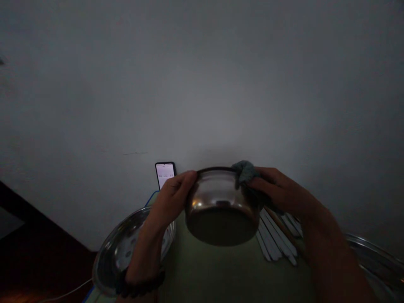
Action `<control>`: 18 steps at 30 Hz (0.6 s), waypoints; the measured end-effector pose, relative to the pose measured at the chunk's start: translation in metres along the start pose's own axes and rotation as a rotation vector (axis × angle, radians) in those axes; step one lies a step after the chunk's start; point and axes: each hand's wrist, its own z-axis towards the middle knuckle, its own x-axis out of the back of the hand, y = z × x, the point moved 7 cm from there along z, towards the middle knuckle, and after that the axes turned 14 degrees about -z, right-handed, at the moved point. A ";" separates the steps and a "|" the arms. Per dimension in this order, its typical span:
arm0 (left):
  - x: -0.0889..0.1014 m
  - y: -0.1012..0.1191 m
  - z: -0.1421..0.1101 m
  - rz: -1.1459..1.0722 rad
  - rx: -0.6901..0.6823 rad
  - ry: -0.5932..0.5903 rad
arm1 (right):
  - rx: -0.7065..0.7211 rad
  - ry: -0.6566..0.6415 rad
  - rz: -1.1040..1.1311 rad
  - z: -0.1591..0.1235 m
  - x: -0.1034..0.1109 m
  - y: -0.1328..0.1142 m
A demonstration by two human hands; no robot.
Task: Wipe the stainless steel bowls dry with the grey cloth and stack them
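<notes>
A shiny metal pot [217, 189] is raised above the table, tilted so that its dark underside faces me. My left hand [173, 193] is closed on the pot's left side near the rim. At the right side, my right hand [274, 185] is closed on a grey-green cloth [245, 171], which it presses against the pot's rim and outer wall. The inside of the pot is turned away from me and hidden.
A large metal basin [107, 256] stands at the left, and part of another metal basin [375, 246] shows at the right. A lit phone [164, 171] leans on the wall [202, 84]. Several white flat strips [274, 240] lie on the green table [221, 273].
</notes>
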 end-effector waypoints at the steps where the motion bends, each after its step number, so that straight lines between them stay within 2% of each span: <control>1: -0.008 0.001 -0.001 0.037 0.015 -0.081 | 0.017 -0.056 -0.050 0.001 -0.007 -0.005; 3: -0.022 0.002 -0.003 0.110 0.025 -0.194 | 0.036 -0.118 -0.109 0.004 -0.017 -0.010; 4: -0.025 0.002 -0.004 0.134 0.018 -0.213 | 0.039 -0.121 -0.104 0.005 -0.019 -0.011; 5: -0.026 0.002 -0.004 0.143 0.006 -0.207 | 0.035 -0.108 -0.078 0.006 -0.020 -0.010; 7: -0.019 0.001 -0.001 0.099 -0.021 -0.120 | 0.016 -0.038 0.028 0.009 -0.017 -0.004; 10: 0.003 -0.009 0.004 -0.154 -0.002 0.076 | -0.078 0.244 0.278 0.009 0.001 0.018; 12: 0.011 -0.019 0.006 -0.386 0.068 0.148 | -0.175 0.457 0.417 0.005 0.012 0.038; 14: 0.016 -0.021 0.007 -0.523 0.066 0.220 | -0.252 0.545 0.440 0.003 0.016 0.050; 16: 0.021 -0.014 0.005 -0.463 -0.025 0.290 | -0.274 0.502 0.389 0.003 0.015 0.051; 17: 0.019 -0.009 0.004 -0.372 -0.056 0.274 | -0.261 0.436 0.356 0.005 0.012 0.048; 18: 0.013 -0.005 0.003 -0.259 -0.061 0.209 | -0.235 0.344 0.322 0.006 0.008 0.041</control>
